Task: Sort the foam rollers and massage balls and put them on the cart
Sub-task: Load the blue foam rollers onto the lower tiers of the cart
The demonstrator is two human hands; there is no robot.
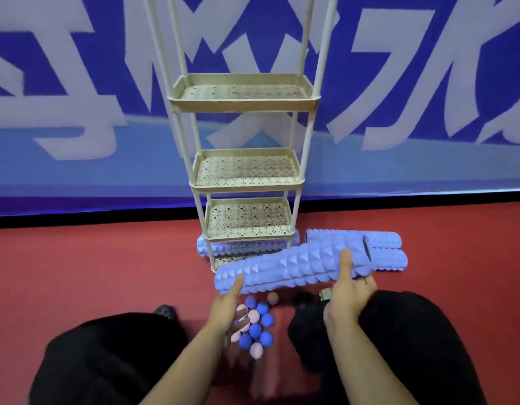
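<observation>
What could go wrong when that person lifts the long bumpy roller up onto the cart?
1. The roller looks longer than the cart shelves are wide, so it might stick out and tip off.
2. The left hand seems to touch only its end while the right hand grips it, so it might slip.
3. The balls lie loose right below, so a dropped roller could scatter them across the floor.
</observation>
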